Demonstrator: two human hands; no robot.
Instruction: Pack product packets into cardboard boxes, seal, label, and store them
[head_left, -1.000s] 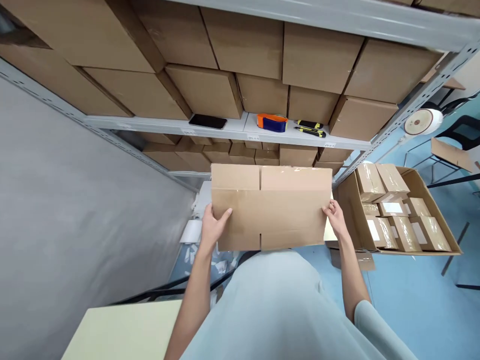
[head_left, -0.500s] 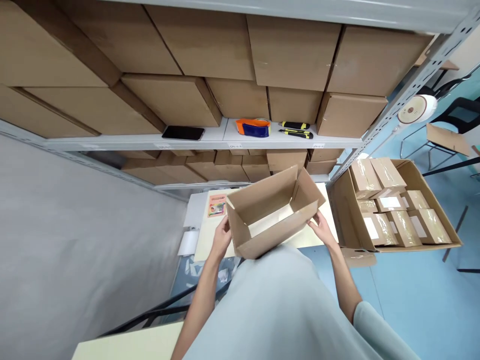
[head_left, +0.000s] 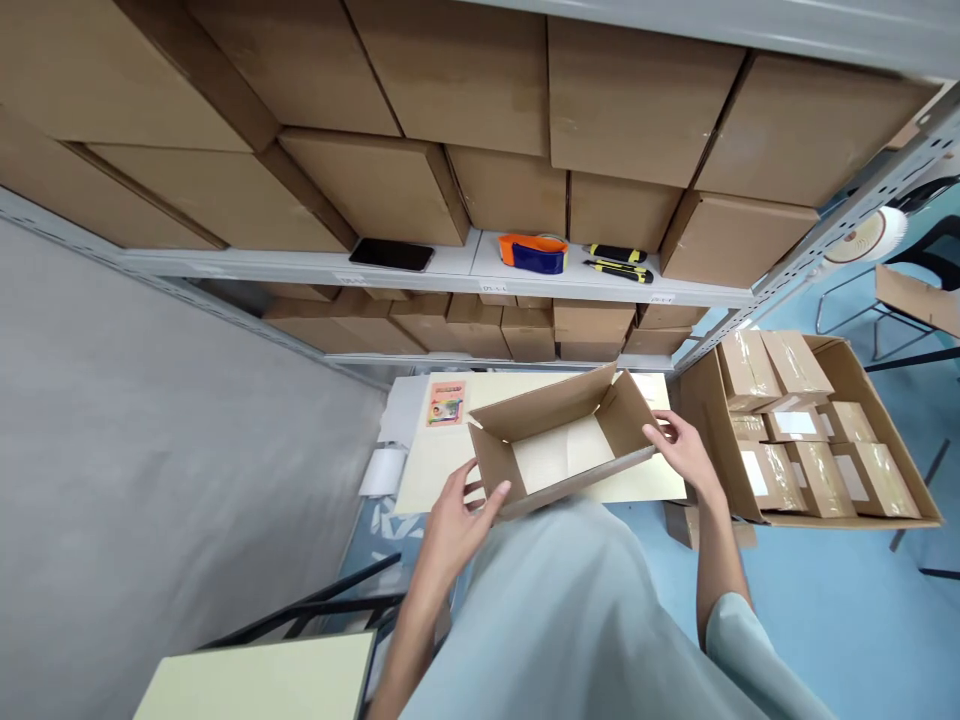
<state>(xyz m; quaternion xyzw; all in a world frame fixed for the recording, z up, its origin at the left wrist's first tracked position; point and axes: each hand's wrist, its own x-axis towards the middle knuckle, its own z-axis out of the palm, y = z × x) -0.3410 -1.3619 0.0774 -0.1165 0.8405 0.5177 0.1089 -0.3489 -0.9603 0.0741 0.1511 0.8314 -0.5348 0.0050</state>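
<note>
An open-topped cardboard box point(head_left: 536, 408) is held in front of my body, slightly tilted, with bare inside walls and a pale bottom. My left hand point(head_left: 459, 520) grips its left end, thumb over the rim and fingers against the outside. At the right end my right hand point(head_left: 681, 447) has its thumb on the rim and its fingers behind the wall. Below the box is a cream tabletop point(head_left: 420, 475), on which a small colourful printed card or booklet point(head_left: 446, 403) lies to the left.
Shelves point(head_left: 465, 262) with stacked cardboard boxes rise ahead, bearing a phone point(head_left: 391, 254), an orange-and-blue item point(head_left: 534, 253) and box cutters point(head_left: 618, 271). At right, a large carton point(head_left: 847, 520) holds several taped boxes. A grey wall point(head_left: 165, 450) stands left; a fan point(head_left: 870, 237) is far right.
Both hands have shifted their grip, thumbs now over the box's end rims. The box has tilted so more of its bottom shows. The view has shifted slightly.
</note>
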